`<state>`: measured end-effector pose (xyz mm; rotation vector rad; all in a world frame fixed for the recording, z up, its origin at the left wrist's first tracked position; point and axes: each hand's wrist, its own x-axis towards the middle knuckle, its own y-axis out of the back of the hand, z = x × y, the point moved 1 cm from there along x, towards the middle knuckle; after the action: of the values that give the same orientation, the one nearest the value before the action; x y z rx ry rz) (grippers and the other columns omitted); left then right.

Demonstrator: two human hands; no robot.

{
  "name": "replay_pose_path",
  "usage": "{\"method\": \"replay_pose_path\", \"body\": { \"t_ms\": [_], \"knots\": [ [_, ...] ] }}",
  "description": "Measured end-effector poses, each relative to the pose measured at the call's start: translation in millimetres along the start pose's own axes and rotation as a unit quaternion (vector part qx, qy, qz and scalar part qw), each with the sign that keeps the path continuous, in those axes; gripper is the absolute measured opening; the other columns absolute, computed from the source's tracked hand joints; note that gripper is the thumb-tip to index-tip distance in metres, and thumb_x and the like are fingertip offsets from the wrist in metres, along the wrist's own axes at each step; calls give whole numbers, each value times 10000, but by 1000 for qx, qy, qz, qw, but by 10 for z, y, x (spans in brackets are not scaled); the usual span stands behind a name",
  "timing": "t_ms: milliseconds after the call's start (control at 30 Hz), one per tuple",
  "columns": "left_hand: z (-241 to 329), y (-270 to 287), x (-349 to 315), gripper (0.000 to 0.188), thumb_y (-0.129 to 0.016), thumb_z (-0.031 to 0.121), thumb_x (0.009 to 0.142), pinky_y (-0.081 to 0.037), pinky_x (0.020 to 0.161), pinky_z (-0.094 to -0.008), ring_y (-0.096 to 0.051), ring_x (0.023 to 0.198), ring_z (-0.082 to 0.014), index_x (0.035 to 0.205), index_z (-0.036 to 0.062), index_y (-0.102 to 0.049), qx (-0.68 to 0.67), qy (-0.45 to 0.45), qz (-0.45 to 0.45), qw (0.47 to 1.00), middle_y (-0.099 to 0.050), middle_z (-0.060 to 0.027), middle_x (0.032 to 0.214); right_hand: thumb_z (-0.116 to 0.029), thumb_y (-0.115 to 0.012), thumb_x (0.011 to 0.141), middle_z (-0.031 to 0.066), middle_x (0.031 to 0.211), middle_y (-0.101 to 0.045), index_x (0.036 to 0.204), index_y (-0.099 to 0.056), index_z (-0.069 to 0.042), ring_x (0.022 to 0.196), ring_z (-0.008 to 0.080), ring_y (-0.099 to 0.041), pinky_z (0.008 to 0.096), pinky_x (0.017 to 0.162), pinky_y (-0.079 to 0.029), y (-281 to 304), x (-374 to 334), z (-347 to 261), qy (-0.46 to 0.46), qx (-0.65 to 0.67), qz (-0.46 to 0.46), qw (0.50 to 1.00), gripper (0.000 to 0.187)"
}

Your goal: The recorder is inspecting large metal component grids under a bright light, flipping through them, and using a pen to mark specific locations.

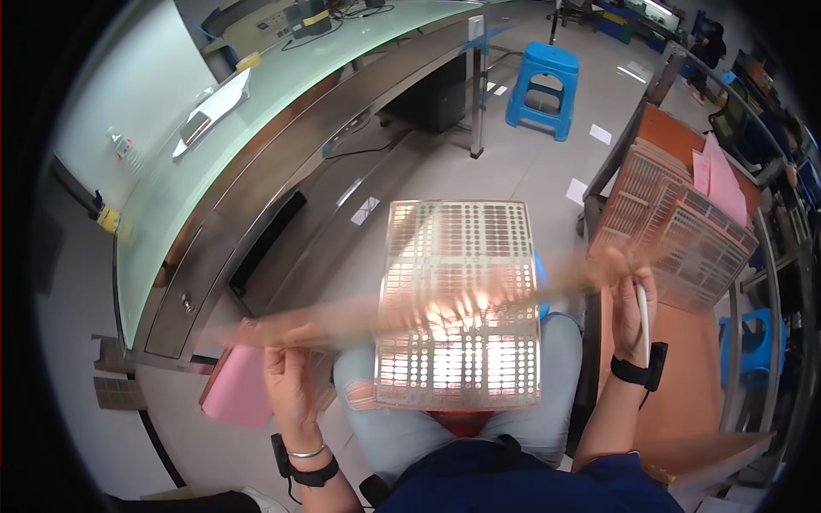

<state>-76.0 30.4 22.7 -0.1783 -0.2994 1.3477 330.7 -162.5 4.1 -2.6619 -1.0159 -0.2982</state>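
My left hand (292, 389) and my right hand (631, 312) are closed on opposite ends of a thin copper-coloured panel (346, 323). That panel is smeared by motion and seen almost edge-on, stretching across in front of me. A white slender tool (643, 323) also lies in my right hand, along the palm. Beneath the held panel, a second patterned metal panel (457, 363) with rows of round and oblong marks rests over my lap, shining with reflections. Pink sheets (239, 389) on a board lean beside my left hand.
To the right stands a metal-framed cart (671, 342) with a brown board surface, bearing more patterned panels (701, 248) and pink sheets (720, 181). A glass-topped bench (184, 192) curves along the left. A blue stool (546, 85) stands ahead on the floor.
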Motion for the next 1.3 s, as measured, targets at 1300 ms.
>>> {"method": "replay_pose_path", "body": {
  "t_ms": [1300],
  "knots": [
    [-372,-628,-276,464,-460,195,975,-425,985,-317,-509,1174,-172,1384,29,-317,-248,198,-98,943,-483,-95,1321,-360,-359,1001,135,1249,-559,1311,-435,18,1092,215,-577,354,934,-482,-404,-118,256,-285,255,-60,922,495]
  ]
}}
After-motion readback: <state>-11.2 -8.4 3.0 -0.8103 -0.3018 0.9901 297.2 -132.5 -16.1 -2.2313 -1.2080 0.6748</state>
